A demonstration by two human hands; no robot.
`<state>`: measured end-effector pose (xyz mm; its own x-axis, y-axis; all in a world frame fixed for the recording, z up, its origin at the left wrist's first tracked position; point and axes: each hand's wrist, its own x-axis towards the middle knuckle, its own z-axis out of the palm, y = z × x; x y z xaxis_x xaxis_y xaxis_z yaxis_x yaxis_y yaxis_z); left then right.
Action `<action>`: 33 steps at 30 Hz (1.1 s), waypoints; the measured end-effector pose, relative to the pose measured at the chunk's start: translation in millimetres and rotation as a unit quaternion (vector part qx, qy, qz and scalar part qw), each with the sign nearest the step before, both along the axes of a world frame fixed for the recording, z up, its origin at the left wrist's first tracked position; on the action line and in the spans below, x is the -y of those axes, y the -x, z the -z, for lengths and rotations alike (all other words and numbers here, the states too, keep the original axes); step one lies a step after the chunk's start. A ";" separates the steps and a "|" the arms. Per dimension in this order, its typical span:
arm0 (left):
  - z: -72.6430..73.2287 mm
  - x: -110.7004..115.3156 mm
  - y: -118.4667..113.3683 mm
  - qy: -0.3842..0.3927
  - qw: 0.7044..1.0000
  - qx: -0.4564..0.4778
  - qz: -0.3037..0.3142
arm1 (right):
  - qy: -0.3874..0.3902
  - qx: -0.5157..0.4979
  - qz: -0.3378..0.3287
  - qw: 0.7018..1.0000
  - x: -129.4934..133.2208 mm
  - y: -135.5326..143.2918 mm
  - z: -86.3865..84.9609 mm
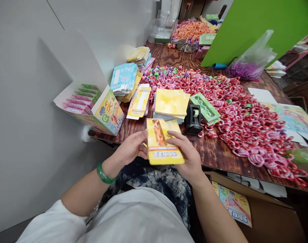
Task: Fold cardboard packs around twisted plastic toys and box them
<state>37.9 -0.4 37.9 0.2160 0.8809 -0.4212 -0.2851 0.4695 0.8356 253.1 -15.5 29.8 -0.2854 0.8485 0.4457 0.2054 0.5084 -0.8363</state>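
Note:
Between my two hands is a yellow box (pixel 166 154), held above my lap at the table's front edge. Orange twisted rings show through its window. My left hand (pixel 133 145) grips the left edge with its thumb. On the other side, my right hand (pixel 186 152) holds the right edge, fingers lying over the front. Just beyond the box lies a stack of yellow cards (pixel 171 103), beside a black tape dispenser (pixel 193 121). A green box (pixel 205 108) with a window leans on the rings behind the dispenser.
A display carton (pixel 109 111) with several pink and green boxes stands open at left. Flat blue boxes (pixel 123 77) and yellow boxes (pixel 139 99) lie beside it. Red and pink rings (pixel 234 111) cover much of the table. A cardboard box (pixel 272 216) is below right.

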 end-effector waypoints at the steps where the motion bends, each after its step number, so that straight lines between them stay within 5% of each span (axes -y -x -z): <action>1: -2.3 -0.7 7.7 -0.052 0.997 -0.060 -0.007 | -0.006 -0.014 0.027 1.000 -4.1 2.1 -4.9; 4: -11.6 -5.7 29.5 -0.272 0.934 -0.225 -0.048 | 0.057 -0.047 0.060 0.995 -16.6 12.3 -16.7; 7: -16.6 -12.2 41.8 -0.391 0.888 -0.243 0.017 | 0.117 -0.020 0.001 0.993 -26.7 27.2 -18.3; 10: -10.5 -20.0 44.3 -0.352 0.912 -0.203 0.061 | 0.095 -0.033 0.010 0.995 -32.2 44.4 -5.2; 15: 6.7 -32.8 45.5 -0.278 0.952 -0.126 -0.009 | -0.024 -0.128 0.087 0.988 -36.1 61.2 24.5; 20: 22.6 -34.0 53.6 -0.291 0.950 -0.107 -0.031 | -0.061 -0.072 0.045 0.994 -45.4 61.8 22.2; 24: 31.9 -35.2 64.1 -0.404 0.899 -0.158 -0.065 | -0.065 -0.051 0.036 0.996 -51.0 60.9 11.3; 33: -3.0 -44.6 82.6 -0.516 0.800 -0.285 0.114 | -0.065 0.015 -0.044 0.997 -52.8 51.9 -8.6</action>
<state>-44.7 44.3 40.9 0.4528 0.7877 0.4177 0.2743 -0.5689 0.7753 201.2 37.2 38.4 -0.3713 0.7549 0.5406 0.1799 0.6297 -0.7557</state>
